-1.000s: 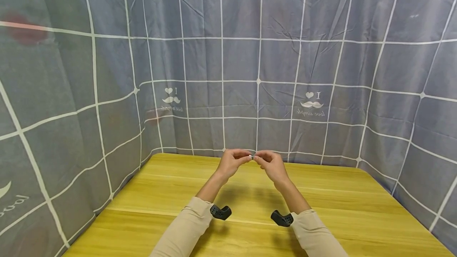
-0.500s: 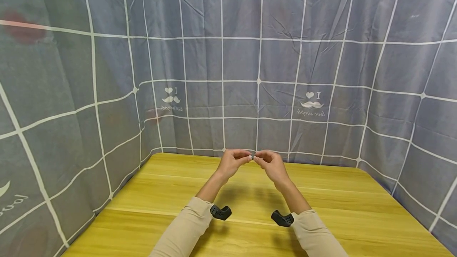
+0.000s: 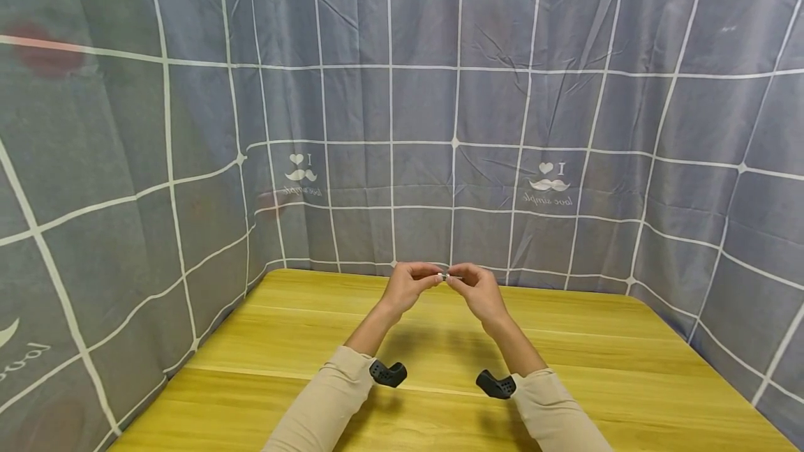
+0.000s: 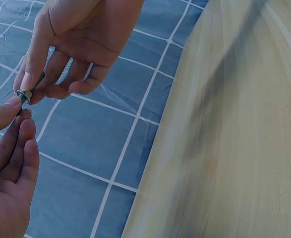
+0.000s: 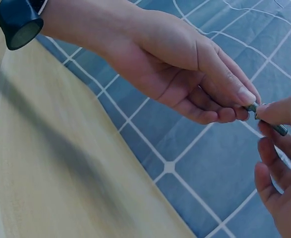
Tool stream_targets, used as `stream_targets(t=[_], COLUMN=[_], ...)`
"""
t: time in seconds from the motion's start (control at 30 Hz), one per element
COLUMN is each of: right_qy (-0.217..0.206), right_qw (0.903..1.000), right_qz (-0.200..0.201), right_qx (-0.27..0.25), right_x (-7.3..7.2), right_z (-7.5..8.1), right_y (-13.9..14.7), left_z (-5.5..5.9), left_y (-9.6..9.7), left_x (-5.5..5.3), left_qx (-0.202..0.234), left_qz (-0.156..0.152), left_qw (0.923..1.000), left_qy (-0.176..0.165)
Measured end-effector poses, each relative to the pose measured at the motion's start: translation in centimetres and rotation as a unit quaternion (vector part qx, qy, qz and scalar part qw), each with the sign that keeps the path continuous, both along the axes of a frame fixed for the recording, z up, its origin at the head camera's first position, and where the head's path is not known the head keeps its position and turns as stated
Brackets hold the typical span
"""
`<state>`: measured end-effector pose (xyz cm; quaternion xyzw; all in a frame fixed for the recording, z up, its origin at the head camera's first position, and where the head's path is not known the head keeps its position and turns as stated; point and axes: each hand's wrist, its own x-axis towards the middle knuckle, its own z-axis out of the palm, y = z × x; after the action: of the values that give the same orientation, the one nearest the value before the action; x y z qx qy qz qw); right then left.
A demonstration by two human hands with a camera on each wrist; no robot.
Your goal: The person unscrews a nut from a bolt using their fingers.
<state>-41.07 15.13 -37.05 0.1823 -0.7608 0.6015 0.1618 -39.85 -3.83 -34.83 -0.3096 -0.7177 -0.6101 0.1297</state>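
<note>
A small metal bolt [image 5: 281, 130] with screw thread is held between both hands, above the far edge of the table. A nut [image 4: 26, 94] sits around it. In the head view my left hand [image 3: 402, 289] pinches one end between thumb and fingertips. My right hand [image 3: 484, 296] pinches at the nut from the other side, thumb [image 5: 270, 112] against it. The threaded end sticks out past my right fingertips. Fingers cover much of the bolt, and its left end is hidden. The other fingers of both hands are loosely curled.
A yellow wood-grain table [image 3: 283, 340] lies below the hands. Grey curtains [image 3: 352, 110] with white grid lines hang behind it and at both sides. Black devices [image 3: 389, 373] are worn at both wrists, over beige sleeves [image 3: 333, 403].
The right fingertips have shifted slightly at the bolt, and a thin length of it now shows beside them. Both arms stay in nearly the same place.
</note>
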Motion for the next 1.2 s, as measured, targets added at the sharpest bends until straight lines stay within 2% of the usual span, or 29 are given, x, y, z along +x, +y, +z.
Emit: stream_targets(t=[0.3,0.43,0.67,0.9,1.2], right_qy=[-0.011,0.003,-0.011,0.003,-0.015], right_qw=[0.9998,1.0,0.9997,1.0,0.9998], right_qz=[-0.009,-0.005,-0.023,-0.005,-0.011], right_qx=[-0.013,-0.006,-0.005,0.006,0.004], right_x=[-0.31,-0.1,0.25,0.45,0.49], right_z=[-0.28,-0.25,-0.14,-0.07,-0.01], right_y=[-0.15,-0.19,-0.35,-0.4,-0.73], left_z=[0.06,-0.02,0.02,0.0,0.12], left_y=[-0.14,-0.29,-0.36,-0.34,-0.44], left_x=[-0.05,-0.03,0.15,0.17,0.17], left_qx=[0.004,0.002,-0.004,-0.001,-0.002], left_qz=[-0.004,-0.003,-0.001,0.001,0.002], left_qw=[1.0,1.0,1.0,1.0,0.9999], left_qy=[-0.004,-0.006,-0.005,-0.008,-0.01])
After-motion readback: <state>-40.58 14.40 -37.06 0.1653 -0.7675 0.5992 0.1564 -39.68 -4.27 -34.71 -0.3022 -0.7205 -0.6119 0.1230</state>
